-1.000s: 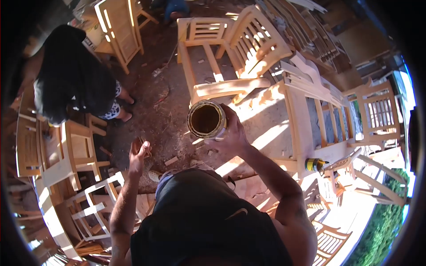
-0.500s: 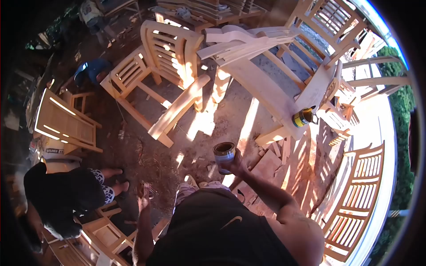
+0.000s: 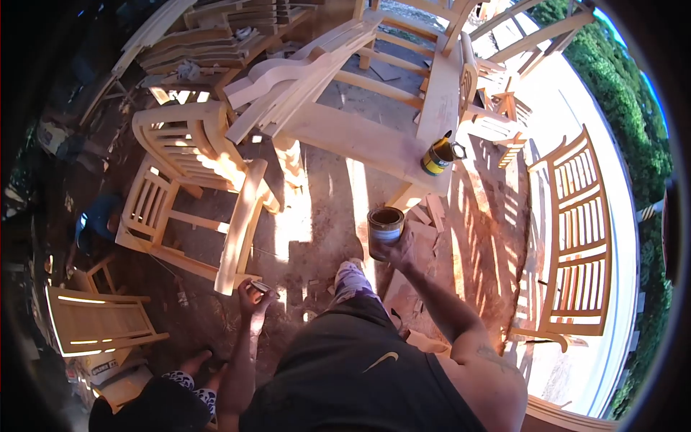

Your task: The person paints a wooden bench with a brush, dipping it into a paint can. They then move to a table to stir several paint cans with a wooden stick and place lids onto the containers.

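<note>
I see my right hand (image 3: 400, 252) out in front, its fingers wrapped around the lower side of an open tin (image 3: 386, 229), which it holds upright above the dirt ground (image 3: 317, 230). The tin's inside looks dark, and I cannot tell what is in it. My left hand (image 3: 251, 294) is lower and to the left, curled around a small object (image 3: 260, 287) that I cannot make out. Beyond the tin stands a bare wooden table (image 3: 353, 138) with a yellow can (image 3: 437, 158) near its corner, well apart from the tin. A chair (image 3: 188, 189) lies tipped to the left, a slatted bench (image 3: 578, 237) stands at the right, and another person (image 3: 155, 405) crouches at the lower left.
</note>
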`<state>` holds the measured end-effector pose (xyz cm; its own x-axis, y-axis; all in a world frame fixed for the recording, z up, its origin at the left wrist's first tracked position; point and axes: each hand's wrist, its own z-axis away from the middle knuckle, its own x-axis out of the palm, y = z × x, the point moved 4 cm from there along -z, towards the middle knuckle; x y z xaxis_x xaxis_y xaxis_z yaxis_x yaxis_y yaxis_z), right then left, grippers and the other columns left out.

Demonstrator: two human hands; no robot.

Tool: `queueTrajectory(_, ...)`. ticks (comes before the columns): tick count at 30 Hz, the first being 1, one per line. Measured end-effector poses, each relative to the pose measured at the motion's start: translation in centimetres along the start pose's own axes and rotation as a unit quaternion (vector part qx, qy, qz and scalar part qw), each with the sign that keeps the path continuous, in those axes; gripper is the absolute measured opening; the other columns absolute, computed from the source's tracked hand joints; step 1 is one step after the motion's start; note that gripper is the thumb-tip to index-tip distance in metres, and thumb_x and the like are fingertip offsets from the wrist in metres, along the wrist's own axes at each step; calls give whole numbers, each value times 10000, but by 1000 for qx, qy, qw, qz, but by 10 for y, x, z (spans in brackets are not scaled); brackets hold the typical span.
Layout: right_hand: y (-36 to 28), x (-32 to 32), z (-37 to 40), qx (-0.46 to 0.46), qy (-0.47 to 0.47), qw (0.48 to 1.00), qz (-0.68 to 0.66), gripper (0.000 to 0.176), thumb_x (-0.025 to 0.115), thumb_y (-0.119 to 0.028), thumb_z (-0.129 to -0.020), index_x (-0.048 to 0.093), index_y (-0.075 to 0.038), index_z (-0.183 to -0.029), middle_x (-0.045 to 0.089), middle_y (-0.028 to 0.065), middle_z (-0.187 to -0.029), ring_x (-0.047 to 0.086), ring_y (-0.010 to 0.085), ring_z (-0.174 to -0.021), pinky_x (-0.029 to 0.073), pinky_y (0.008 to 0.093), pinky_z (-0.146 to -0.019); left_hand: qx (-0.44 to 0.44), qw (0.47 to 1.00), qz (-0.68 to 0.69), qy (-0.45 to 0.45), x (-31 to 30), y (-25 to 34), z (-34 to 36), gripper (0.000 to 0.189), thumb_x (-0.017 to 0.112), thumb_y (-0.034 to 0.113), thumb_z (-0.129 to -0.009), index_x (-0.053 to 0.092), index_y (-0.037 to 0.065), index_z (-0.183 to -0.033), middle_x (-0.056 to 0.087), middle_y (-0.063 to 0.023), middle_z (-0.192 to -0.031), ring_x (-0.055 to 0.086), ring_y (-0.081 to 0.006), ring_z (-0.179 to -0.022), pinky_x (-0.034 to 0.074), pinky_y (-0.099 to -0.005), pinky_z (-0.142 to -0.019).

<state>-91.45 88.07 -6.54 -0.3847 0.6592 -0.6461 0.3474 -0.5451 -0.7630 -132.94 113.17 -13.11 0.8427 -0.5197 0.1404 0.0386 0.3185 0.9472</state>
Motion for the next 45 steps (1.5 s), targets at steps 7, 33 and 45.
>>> queueTrajectory(7,37,-14,-155,-58,60,996,-36,965,942,-387,-674,480,-33,-1444,620,214,-1326,593,434,-1239,485,537,-1066,-18,995,-65,-74,128,17,-130,928,934,73,-802,350,60,-1523,539,-152,-1431,615,-265,-1250,577,-424,-1049)
queueTrajectory(33,89,-173,-343,-1,119,985,-122,633,714,-3,-898,462,0,-1478,674,129,-1032,665,220,-787,558,354,-695,-25,964,-203,-171,485,38,-458,986,954,282,-818,364,-45,-1537,639,-174,-1329,673,-247,-1194,587,-372,-999)
queueTrajectory(45,129,-171,-434,-50,-134,973,180,239,743,-275,-885,757,-100,-1048,746,166,-885,738,397,-814,586,491,-719,118,860,-463,-176,490,26,-462,1181,974,328,-759,249,22,-1640,678,-239,-1284,710,-365,-1148,583,-425,-960)
